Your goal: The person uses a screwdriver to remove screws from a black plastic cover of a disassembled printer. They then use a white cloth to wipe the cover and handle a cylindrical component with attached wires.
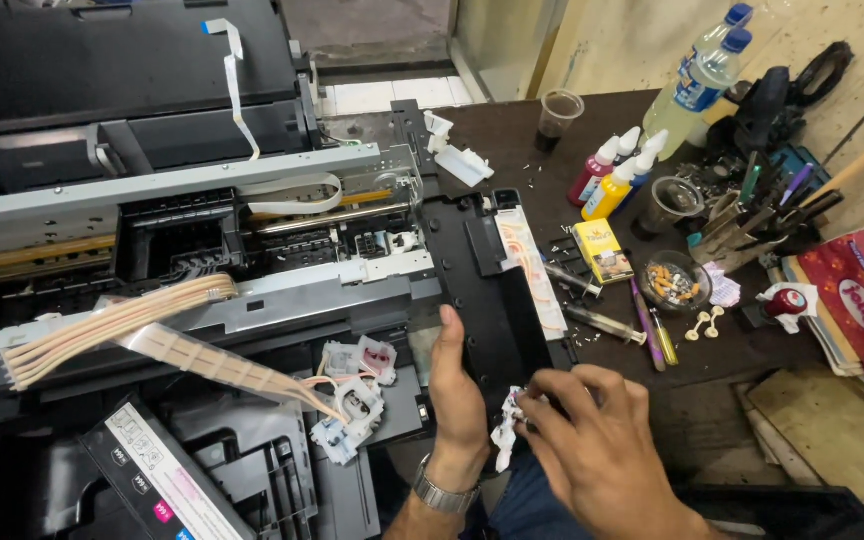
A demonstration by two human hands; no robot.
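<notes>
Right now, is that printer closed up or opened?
Opened. The printer has its cover off: metal rails, a white ribbon cable and a bundle of ink tubes lie exposed beside the left hand.

An opened printer [252, 230] fills the table's [722, 360] left side. At its near edge the left hand [455, 385] braces the printer's black frame — the right hand [592, 445] pinches a stained white cartridge piece [505, 428] just beside it.
</notes>
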